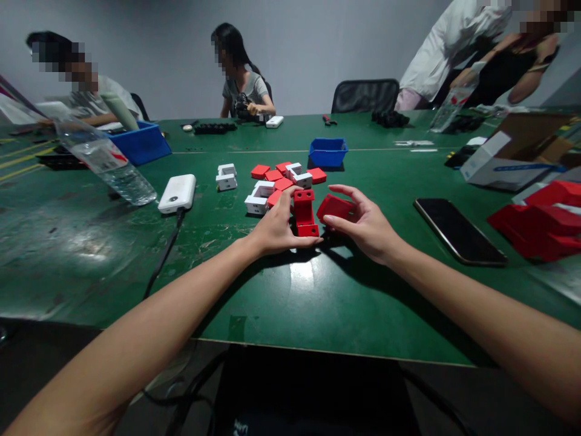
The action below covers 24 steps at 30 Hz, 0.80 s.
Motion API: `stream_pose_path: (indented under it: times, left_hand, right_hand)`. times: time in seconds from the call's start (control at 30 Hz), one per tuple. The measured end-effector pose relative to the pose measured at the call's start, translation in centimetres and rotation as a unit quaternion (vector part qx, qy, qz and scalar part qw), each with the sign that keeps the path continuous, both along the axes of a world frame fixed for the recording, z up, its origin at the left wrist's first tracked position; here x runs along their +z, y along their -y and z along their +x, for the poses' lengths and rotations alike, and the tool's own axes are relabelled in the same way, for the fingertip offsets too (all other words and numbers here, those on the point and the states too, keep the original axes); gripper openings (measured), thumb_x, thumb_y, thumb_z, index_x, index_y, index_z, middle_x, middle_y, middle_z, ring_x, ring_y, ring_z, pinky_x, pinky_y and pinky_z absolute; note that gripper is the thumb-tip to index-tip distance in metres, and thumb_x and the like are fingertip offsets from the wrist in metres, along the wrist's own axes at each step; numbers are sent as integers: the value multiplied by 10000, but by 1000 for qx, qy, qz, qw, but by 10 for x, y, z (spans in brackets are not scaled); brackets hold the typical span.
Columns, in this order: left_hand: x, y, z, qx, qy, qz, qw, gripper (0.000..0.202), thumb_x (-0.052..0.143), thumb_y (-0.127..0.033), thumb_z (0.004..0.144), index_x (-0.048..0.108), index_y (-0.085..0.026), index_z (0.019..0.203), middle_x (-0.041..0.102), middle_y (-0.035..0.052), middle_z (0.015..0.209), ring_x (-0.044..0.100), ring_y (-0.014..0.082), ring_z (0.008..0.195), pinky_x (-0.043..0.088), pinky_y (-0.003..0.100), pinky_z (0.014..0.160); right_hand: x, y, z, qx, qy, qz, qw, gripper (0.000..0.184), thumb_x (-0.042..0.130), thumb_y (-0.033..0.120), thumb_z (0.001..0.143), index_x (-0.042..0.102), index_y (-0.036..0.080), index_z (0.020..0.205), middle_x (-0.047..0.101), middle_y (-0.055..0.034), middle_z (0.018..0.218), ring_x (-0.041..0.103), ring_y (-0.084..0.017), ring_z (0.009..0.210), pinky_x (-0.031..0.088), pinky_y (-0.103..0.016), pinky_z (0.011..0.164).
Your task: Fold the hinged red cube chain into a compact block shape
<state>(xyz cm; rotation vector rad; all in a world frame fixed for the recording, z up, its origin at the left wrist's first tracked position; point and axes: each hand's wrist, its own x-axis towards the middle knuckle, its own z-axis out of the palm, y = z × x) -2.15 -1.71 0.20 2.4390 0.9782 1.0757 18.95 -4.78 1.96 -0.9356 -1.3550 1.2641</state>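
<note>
My left hand (275, 229) rests on the green table (290, 303), thumb and fingers closed around an upright red plastic block (304, 212). Beside it, my right hand (363, 225) is wrapped around a second red piece (334, 208), lifted slightly off the table just right of the block. Behind both hands lies a loose cluster of red pieces (281, 178) and white housings (258, 198), with two more white housings (226, 177) a little to the left.
A black phone (458, 231) lies to the right, with red parts (542, 224) and cardboard boxes (512, 154) beyond. A white power bank (177, 193) with cable and a tipped water bottle (106, 162) are left. Blue bins (327, 151) stand behind. Other people sit at the far side.
</note>
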Motion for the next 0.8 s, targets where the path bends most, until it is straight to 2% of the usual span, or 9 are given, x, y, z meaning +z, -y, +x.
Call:
stream_pose_path:
  times: [0.07,0.17,0.23,0.47,0.67,0.73,0.8]
  left_hand:
    - [1,0,0,-2,-2,-2,1000,1008,851,-538,622,285,-201,1384,503,169,1347,567,332,1229,471,493,1060]
    - [2,1,-1,-3,-3,-11,1000,994,844,-521,629,288,-203,1389,509,157,1334,586,323,1194,488,479,1035]
    - [2,1,-1,-3,-3,-18,1000,976,837,-513,637,293,-206,1387,515,149,1322,602,315,1161,506,467,1008]
    - [5,3,-1,-8,0,-10,1000,972,849,-503,636,284,-213,1372,526,157,1312,601,318,1163,504,490,1011]
    - [6,4,-2,-7,1,-22,1000,971,849,-502,627,289,-207,1364,524,157,1310,611,322,1150,509,504,1003]
    - [6,3,-2,-6,-1,-23,1000,971,847,-504,627,287,-205,1362,518,160,1314,609,321,1149,510,504,1000]
    - [5,3,-2,-3,-3,-25,1000,980,844,-516,623,283,-204,1364,513,163,1319,604,326,1155,504,512,1005]
  right_hand:
    - [1,1,-1,-7,7,1,1000,573,868,264,607,604,243,1116,709,-9,903,670,-178,791,553,-310,720]
    - [1,1,-2,-14,39,6,999,372,867,266,584,649,190,877,700,-5,816,647,-154,722,542,-297,706]
    - [1,1,-2,-16,54,13,998,318,862,268,585,656,179,811,693,-2,773,630,-141,684,535,-287,681]
    - [0,-2,0,-18,39,40,998,277,855,219,586,713,183,821,731,-37,910,677,-167,794,550,-303,740]
    - [1,-1,-1,5,38,30,999,278,851,277,628,728,195,863,735,-34,905,677,-171,797,557,-316,741]
    - [3,0,-1,7,49,27,998,306,851,289,636,724,193,897,733,-31,900,668,-164,778,550,-308,722]
    - [3,2,-1,1,68,24,997,328,859,311,638,714,181,902,707,-14,816,622,-135,675,515,-274,627]
